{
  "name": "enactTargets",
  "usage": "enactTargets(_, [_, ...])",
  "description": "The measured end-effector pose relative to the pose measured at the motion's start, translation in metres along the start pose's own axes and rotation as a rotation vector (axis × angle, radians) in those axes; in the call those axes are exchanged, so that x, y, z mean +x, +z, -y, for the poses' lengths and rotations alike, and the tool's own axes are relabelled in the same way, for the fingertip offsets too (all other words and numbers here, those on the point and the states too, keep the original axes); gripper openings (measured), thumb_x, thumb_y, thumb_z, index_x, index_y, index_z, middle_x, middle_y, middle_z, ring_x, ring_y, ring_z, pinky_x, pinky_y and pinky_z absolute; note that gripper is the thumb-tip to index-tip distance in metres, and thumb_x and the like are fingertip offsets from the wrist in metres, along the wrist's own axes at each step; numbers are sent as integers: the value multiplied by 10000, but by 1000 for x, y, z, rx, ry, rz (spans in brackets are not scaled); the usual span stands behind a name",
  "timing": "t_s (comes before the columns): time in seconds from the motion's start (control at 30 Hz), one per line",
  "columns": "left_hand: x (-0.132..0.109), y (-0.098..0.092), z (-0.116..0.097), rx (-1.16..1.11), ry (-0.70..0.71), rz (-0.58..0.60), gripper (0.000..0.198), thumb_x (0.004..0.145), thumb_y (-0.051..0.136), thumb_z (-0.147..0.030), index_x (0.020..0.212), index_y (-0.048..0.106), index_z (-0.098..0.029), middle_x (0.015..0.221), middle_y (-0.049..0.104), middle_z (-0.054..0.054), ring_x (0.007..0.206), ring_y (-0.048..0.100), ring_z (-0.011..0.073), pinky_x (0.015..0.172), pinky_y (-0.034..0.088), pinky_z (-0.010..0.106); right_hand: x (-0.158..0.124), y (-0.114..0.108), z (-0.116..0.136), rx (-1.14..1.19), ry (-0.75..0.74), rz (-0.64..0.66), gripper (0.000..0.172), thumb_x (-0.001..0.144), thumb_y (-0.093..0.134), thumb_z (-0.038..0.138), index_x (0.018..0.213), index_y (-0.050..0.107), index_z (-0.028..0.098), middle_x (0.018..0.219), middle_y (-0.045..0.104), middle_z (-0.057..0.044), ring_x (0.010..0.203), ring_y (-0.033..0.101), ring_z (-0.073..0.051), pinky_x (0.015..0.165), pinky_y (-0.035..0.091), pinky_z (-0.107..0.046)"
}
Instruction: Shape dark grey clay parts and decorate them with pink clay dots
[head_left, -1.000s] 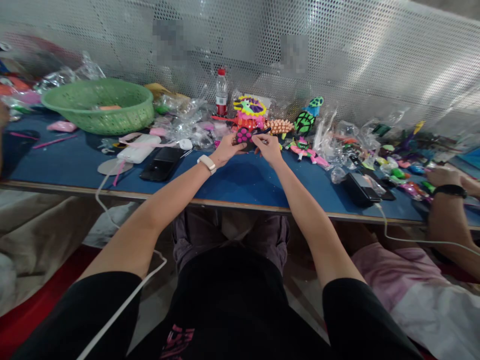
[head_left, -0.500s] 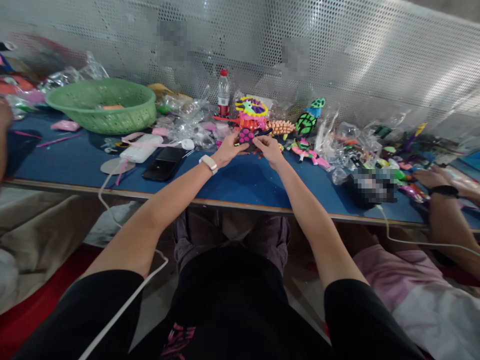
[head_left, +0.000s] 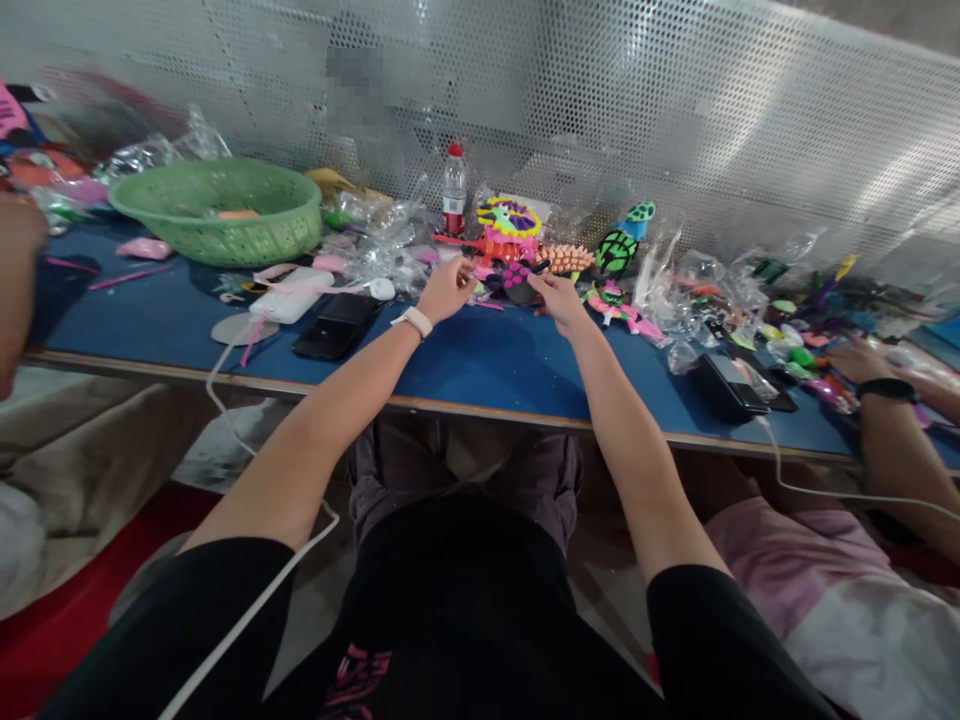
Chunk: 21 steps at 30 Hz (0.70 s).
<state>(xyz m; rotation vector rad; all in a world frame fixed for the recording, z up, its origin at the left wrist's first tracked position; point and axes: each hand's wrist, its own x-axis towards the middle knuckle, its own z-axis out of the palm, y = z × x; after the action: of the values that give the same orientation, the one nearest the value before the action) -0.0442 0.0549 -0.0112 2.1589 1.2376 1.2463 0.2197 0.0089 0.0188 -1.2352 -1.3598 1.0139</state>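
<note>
A black toy piece with pink spots (head_left: 516, 280) sits at the far side of the blue table (head_left: 480, 360), between my two hands. My right hand (head_left: 556, 294) pinches its right edge. My left hand (head_left: 445, 289), with a white watch on the wrist, has its fingers curled at the piece's left side; whether it grips the piece is hard to tell. Just behind stand a yellow and purple round toy (head_left: 510, 218), an orange spiky toy (head_left: 564, 258) and a green and black turtle toy (head_left: 618, 248).
A green basket (head_left: 217, 208) stands at the back left, a water bottle (head_left: 453, 190) in the middle. A black phone (head_left: 336, 325) and a white power bank (head_left: 294, 294) lie left of my hands. Clear bags and bright toy parts cover the right. Another person's arm (head_left: 892, 420) rests at the right edge.
Both hands have moved the spotted piece a little farther back and right on the table, toward the finished toys. The view has shifted slightly.
</note>
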Motion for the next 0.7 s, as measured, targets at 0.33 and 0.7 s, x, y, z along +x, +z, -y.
enactTargets(0.33, [-5,2,16,440,27,151,755,830,851,-331,1553,724,-156,1537,736,250,1576,561,565,1363,427,789,-20,-15,13,-422,136,423,562,1007,961,601,672,703,231,514,579,12,473,526,-134,462,307,-279])
enactTargets(0.7, [1,-3,15,354,221,171,590,993,805,-281,1565,697,-186,1559,744,231,1470,718,429,1295,580,602,-3,-8,-11,-656,-335,113,325,1032,884,506,897,876,210,896,866,-112,814,802,-283,862,629,-430])
